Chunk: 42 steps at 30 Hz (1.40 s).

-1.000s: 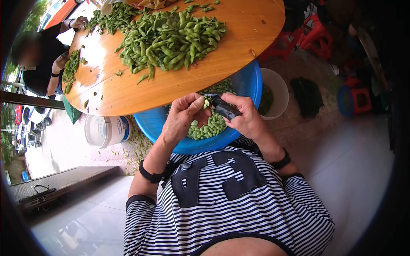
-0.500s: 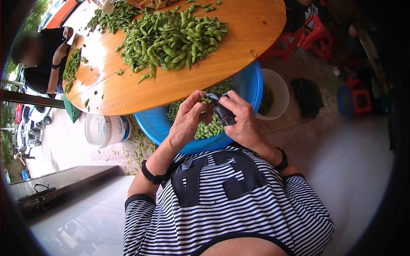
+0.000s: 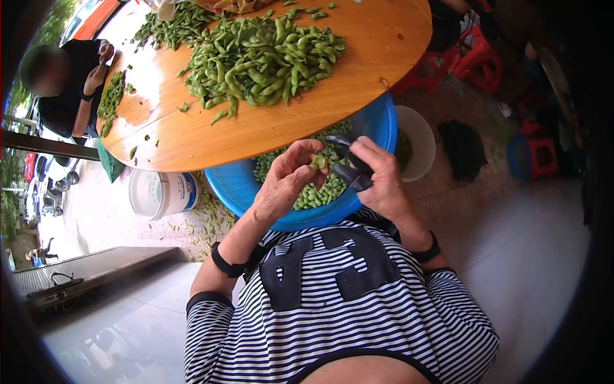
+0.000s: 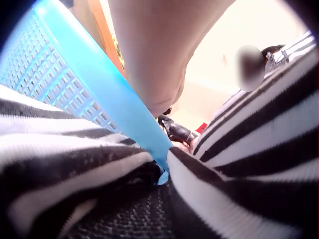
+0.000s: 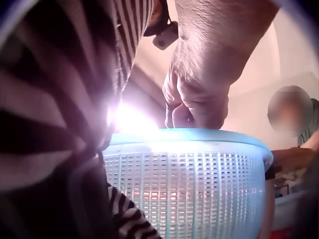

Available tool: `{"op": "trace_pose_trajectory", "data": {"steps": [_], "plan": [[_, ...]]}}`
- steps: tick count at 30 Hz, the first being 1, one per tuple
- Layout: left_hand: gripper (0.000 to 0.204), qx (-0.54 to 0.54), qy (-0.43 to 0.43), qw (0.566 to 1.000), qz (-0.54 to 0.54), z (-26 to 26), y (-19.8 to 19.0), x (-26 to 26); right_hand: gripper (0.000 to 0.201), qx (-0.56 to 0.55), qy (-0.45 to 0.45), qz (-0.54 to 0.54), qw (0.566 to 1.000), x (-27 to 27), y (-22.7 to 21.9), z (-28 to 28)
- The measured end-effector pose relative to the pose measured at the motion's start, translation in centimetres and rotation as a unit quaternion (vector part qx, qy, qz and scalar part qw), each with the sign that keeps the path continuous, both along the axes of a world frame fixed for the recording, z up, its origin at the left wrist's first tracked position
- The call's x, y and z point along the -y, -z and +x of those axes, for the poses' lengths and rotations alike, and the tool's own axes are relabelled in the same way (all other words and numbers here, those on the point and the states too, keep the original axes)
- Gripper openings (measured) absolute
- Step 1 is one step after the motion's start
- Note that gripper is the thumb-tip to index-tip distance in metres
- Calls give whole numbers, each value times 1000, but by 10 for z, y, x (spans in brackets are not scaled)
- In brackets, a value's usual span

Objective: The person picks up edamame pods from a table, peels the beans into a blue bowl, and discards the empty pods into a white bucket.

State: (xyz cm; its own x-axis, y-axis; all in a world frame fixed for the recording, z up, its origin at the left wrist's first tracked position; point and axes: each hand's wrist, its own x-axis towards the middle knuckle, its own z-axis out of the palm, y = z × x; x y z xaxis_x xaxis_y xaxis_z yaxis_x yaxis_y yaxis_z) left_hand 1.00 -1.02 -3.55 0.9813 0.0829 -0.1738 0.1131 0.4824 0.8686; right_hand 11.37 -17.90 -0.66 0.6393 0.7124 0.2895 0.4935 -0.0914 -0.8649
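Over the blue basket [image 3: 230, 198], my left hand [image 3: 288, 176] pinches a small green soybean pod [image 3: 318, 162] between thumb and fingers. Just to its right is my right hand [image 3: 384, 176], with black covers [image 3: 352, 177] on its thumb and forefinger. Those two digits stand apart, and nothing shows between them. Shelled green beans [image 3: 313, 195] lie in the basket below both hands. In the right wrist view the right hand [image 5: 199, 94] hangs above the basket's rim [image 5: 189, 134]. The left wrist view shows the basket's lattice side [image 4: 65, 84] close by; the pod is hidden there.
A heap of soybean pods [image 3: 262, 61] lies on the wooden table [image 3: 160, 144]. A white bucket [image 3: 160, 195] stands left of the basket, a pale tub [image 3: 419, 144] right of it. Across the table sits another person [image 3: 67, 93]. Red stools [image 3: 476, 64] are at right.
The black-covered fingers of my right hand were against the pod and have now drawn apart from it to the right. My left hand keeps the pod, which now shows more fully.
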Motion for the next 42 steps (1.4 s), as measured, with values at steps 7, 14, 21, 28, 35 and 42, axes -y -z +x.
{"op": "trace_pose_trajectory", "data": {"steps": [7, 14, 21, 28, 35, 42], "plan": [[38, 1, 38, 995, 87, 10, -9, 2, 35, 58, -13, 8, 998, -16, 2, 1], [18, 31, 96, 937, 335, -5, -11, -18, 19, -73, 163, 36, 983, 31, -13, 40], [17, -21, 55, 954, 295, -52, -40, -63, 40, 208, 377, -137, 892, 101, -1, 87], [18, -86, -267, 816, 505, -34, -45, -134, 38, 216, 378, -129, 891, 91, -11, 83], [15, -46, -251, 686, 682, -5, -35, -137, 33, 190, 328, -104, 919, 71, -13, 72], [9, 14, -216, 587, 780, -1, -32, -124, 28, 133, 175, -50, 974, 28, -14, 39]]}}
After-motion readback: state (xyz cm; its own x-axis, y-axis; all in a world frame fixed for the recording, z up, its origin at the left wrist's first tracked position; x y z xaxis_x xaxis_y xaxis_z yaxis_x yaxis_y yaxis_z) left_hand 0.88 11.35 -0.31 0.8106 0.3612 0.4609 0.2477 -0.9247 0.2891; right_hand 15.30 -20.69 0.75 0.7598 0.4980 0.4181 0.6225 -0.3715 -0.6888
